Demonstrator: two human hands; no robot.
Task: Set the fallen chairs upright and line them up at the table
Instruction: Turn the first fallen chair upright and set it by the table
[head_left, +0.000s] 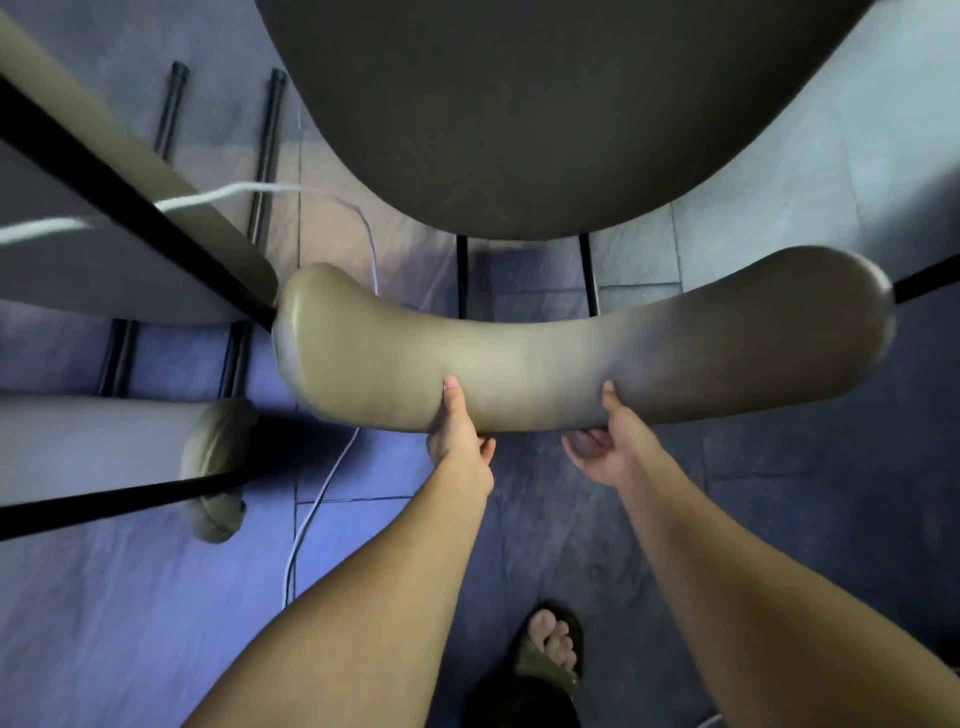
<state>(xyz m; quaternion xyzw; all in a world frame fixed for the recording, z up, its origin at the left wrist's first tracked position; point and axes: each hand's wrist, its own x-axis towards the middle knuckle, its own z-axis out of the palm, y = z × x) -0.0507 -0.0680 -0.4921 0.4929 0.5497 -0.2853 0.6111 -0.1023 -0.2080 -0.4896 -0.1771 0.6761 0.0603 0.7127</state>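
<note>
**Padded chair back held in both hands, seen from above**

Left hand (457, 436): thumb on top of the chair back (571, 353), fingers hidden beneath its near edge. Right hand (608, 452): clamped likewise on the same edge, fingers partly hidden. Chair back: tan, curved, blurred at its right end; its seat and most of its legs are concealed. Ahead: dark rounded bench (545, 114), cut off at the top. Left: neighbouring chairs (156, 171), cropped. Floor: white cable (311, 509) and a sandalled foot (550, 649).

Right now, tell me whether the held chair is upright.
Upright: the chair has its backrest on top, its seat level, and both hands grip the backrest.
</note>
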